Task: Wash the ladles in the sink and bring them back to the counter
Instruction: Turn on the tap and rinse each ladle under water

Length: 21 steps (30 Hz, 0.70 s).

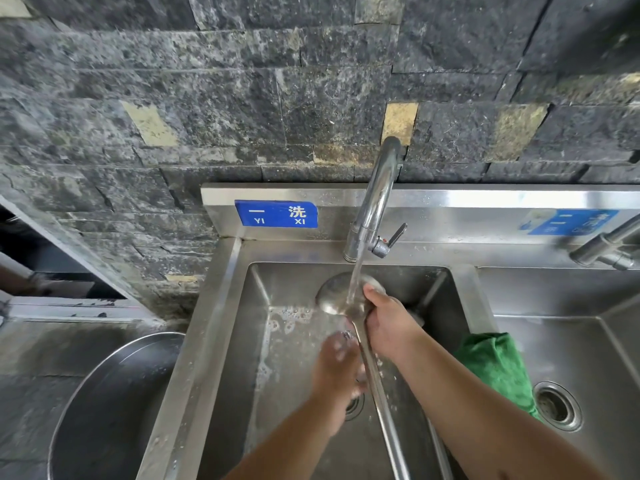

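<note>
1 ladle (346, 299) is in the left basin of the sink (214, 341), bowl held directly under the running stream from the faucet (377, 199), long handle slanting back toward the person. A second handle seems to lie lower in the basin beside it, partly hidden; cannot confirm. Step in hand, as judged: rinsing the bowl. To do it well, turn the bowl slowly so water reaches inside and outside, rub the neck where handle meets bowl, keep the bowl low to limit splash, and hold firmly since wet steel will be slippery. Right hand (388, 323) grips the ladle at the neck, fingers curled round it, thumb toward the bowl, forearm entering from lower right. Left hand (337, 365) is blurred, just beside the handle lower down, fingers pointing forward; whether it holds the handle I cannot tell. Suds float on the basin floor. A green cloth (495, 365) drapes over the divider; a large steel bowl (114, 403) sits left of the sink.
</note>
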Each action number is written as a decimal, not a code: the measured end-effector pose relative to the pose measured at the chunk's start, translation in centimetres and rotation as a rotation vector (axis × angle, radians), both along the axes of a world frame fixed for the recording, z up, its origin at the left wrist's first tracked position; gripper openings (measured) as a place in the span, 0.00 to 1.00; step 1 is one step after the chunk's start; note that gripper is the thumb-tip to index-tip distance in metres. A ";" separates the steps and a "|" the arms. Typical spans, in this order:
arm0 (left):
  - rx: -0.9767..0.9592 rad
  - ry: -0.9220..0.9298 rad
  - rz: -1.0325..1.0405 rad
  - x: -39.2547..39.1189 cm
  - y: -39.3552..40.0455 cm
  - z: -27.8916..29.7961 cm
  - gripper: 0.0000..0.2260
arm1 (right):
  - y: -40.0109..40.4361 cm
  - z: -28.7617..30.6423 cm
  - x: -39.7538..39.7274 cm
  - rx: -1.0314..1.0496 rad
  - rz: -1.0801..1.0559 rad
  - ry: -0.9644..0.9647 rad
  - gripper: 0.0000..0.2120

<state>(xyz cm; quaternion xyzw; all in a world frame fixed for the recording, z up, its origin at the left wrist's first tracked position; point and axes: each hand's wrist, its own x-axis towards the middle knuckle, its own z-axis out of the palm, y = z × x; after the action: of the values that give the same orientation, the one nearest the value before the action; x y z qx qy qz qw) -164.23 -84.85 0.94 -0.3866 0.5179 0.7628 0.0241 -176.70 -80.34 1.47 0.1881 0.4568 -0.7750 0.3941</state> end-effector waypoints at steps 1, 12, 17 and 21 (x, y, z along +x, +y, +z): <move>0.010 -0.005 -0.078 0.8 1.2 -0.1 0.04 | 0.0 0.2 -0.3 -0.036 -0.039 -0.015 0.10; 0.059 -0.085 -0.094 -3.1 3.5 -4.5 0.05 | 10.0 1.2 2.2 0.132 0.409 0.273 0.13; 0.230 -0.104 -0.075 -6.2 5.6 -7.0 0.08 | 14.6 -3.4 8.3 0.765 0.500 0.367 0.12; 0.322 -0.069 -0.052 -8.3 8.3 -9.0 0.11 | 16.7 -5.9 10.7 0.930 0.499 0.318 0.11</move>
<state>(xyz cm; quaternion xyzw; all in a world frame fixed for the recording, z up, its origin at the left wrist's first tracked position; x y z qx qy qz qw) -172.54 -76.56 -8.08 -0.3902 0.3976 0.8212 0.1235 -165.96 -63.61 -4.42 0.1091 0.8357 -0.3932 0.3675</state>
